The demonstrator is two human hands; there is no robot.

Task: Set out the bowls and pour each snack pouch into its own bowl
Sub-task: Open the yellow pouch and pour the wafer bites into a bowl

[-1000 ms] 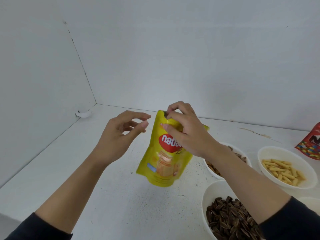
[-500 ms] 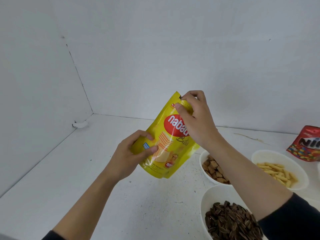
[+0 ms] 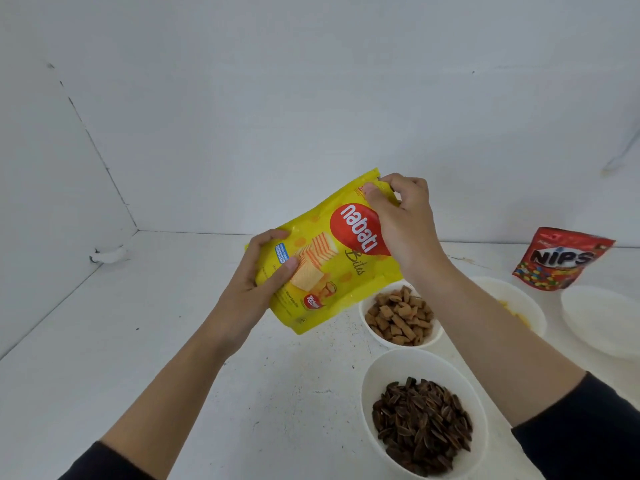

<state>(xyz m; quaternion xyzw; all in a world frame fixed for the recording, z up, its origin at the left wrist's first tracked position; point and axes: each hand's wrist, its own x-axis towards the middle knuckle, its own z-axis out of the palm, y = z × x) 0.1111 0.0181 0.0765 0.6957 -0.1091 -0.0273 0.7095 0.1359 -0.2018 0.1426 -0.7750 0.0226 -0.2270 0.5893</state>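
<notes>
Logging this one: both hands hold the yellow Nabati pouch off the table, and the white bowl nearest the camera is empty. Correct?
Not quite. The nearest bowl is not empty: the head view shows it holding dark striped seeds. The rest stands: the left hand and the right hand both hold the yellow Nabati pouch off the table.

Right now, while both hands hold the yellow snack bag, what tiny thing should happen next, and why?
Probably tear the top open. The right-hand grip pinches the top corner of the yellow Nabati wafer pouch, the left-hand grip holds its lower side, and nothing is spilling from it, so it seems sealed. An empty white plastic bowl waits on the right.
</notes>
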